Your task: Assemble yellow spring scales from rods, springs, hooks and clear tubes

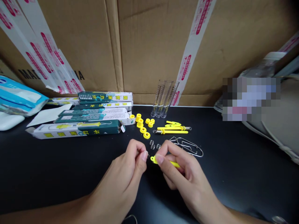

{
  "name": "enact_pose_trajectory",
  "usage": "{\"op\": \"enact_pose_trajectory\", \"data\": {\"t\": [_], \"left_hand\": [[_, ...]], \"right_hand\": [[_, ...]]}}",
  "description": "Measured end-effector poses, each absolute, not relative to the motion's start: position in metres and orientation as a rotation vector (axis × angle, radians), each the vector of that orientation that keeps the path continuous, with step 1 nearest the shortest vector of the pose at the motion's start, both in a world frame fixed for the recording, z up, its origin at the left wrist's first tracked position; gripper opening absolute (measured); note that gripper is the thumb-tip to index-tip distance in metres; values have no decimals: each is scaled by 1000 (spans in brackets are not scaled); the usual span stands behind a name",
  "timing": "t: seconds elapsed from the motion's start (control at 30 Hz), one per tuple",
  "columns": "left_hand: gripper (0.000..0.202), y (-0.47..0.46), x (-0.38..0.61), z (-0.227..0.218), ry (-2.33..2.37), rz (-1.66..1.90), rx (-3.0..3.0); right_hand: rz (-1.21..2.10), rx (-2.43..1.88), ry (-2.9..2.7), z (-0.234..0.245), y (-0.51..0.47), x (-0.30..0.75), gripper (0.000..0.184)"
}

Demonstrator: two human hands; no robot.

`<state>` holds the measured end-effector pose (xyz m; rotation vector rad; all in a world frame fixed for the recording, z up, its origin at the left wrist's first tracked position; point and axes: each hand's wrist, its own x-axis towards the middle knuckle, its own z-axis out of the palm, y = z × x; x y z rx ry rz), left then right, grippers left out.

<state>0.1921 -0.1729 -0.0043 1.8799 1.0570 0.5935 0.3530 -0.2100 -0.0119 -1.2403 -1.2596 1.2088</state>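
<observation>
Yellow plastic rod point(171, 163): gripped in the fingers point(160, 159) of the right hand point(187, 169), over the black worktop point(58, 174), centre. Left hand point(123, 166): fingers point(144, 155) closed on a small metal piece point(148, 156), barely visible, just beside the rod's tip. Two coil springs point(152, 144) lie just far of both hands; yellow plastic rings point(143, 130) further far; large paper clips point(187, 147) right.

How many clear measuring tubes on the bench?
3: the left tube, middle tube and right tube, upright side by side at the back of the black bench, in front of the cardboard. Another could be hidden behind them.
</observation>
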Motion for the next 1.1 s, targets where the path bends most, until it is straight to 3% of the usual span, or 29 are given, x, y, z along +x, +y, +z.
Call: {"op": "enact_pose_trajectory", "data": {"t": [0.6,0.87,1.1], "left_hand": [[23,-175,191,-2,1011,618,1909],[18,-172,192,-5,1116,721,1942],[20,-164,194,-5,1084,788,1678]], "right_hand": [[1253,-1237,-1241,-13,-209,353,35],[1075,-1349,-1370,-16,-215,351,31],[1091,-1347,-1261,-22,-212,353,30]]}}
